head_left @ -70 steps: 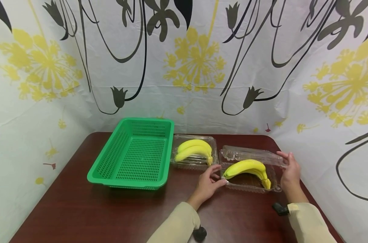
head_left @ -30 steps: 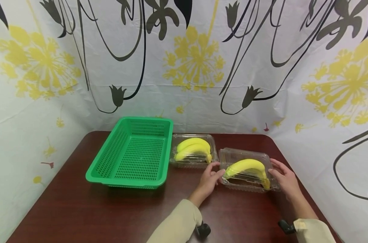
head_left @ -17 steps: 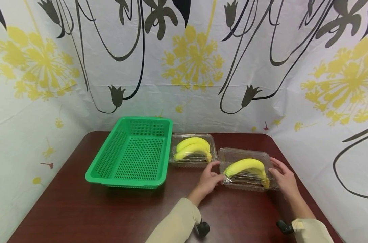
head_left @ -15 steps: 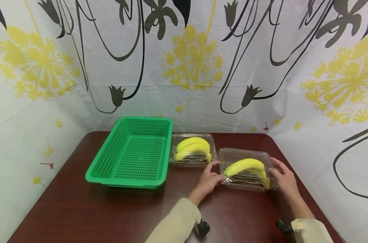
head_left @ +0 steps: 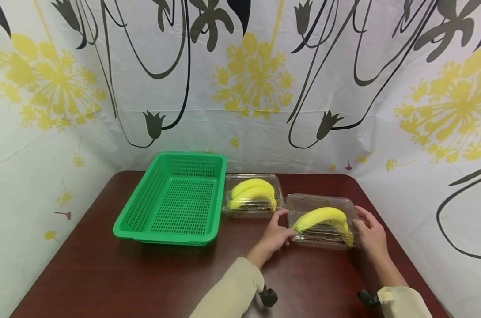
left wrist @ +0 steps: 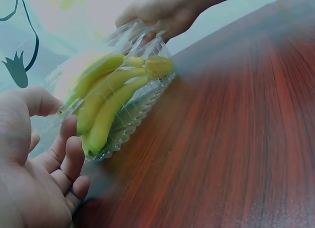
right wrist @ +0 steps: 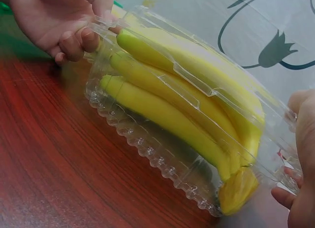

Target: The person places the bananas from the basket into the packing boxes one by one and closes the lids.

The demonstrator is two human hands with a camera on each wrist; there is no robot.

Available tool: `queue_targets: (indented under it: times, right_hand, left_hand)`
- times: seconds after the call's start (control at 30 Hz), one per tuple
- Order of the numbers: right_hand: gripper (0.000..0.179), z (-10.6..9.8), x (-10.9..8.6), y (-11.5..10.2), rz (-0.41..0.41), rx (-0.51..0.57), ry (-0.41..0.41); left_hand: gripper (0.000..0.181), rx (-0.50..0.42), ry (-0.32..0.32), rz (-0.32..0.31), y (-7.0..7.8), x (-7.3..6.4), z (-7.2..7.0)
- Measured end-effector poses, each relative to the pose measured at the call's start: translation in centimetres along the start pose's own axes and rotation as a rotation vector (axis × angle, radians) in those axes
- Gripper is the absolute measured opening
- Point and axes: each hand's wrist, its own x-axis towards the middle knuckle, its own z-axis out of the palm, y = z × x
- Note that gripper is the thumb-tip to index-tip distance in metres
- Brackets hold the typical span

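A clear plastic clamshell container [head_left: 304,203] sits on the right of the table, its lid down over a bunch of yellow bananas [head_left: 321,217]. My left hand [head_left: 275,234] pinches its left edge between thumb and fingers; in the left wrist view the other fingers [left wrist: 74,151] curl loosely beside it. At the opposite end my right hand [head_left: 373,236] grips the right edge, thumb above and fingertips [right wrist: 283,197] below. The right wrist view shows the container's scalloped rim [right wrist: 142,148] and green banana tips toward the left hand.
Behind and left of it stands a second clear container [head_left: 278,183] with bananas [head_left: 251,194] inside. A green perforated basket [head_left: 160,238] stands beside that one on the dark red table [head_left: 137,282]. Patterned white fabric [head_left: 200,137] surrounds the back and sides.
The lid, earlier raised by my right hand, has come down over the bananas. My right hand has moved from the lid's raised edge to the container's right end. Lately both hands barely move.
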Motion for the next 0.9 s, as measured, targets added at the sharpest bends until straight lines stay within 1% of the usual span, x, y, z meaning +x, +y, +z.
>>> queue_targets:
  times: [0.2, 0.37, 0.57, 0.7, 0.8, 0.9]
  right_hand:
    - [0.046, 0.13, -0.1, 0.03, 0.017, 0.014, 0.005]
    - [0.046, 0.14, -0.16, -0.04, 0.024, 0.027, 0.011]
    - [0.046, 0.1, -0.33, -0.08, 0.023, 0.037, 0.018]
    - [0.045, 0.11, -0.37, -0.04, 0.027, 0.033, 0.03]
    - [0.044, 0.26, -0.51, 0.01, 0.051, 0.046, 0.074]
    - [0.039, 0.65, -0.84, -0.06, 0.084, 0.076, 0.175]
  left_hand:
    - [0.073, -0.001, 0.001, -0.013, 0.36, -0.18, 0.06]
    - [0.072, -0.003, 0.004, -0.016, 0.62, -0.29, 0.1]
    - [0.073, 0.028, 0.015, -0.029, 0.54, -0.24, 0.22]
    - [0.074, 0.03, 0.022, -0.031, 0.45, -0.24, 0.3]
    - [0.075, 0.016, 0.021, -0.023, 0.46, -0.31, 0.31]
    - [0.075, -0.031, 0.003, 0.008, 0.09, -0.35, 0.26]
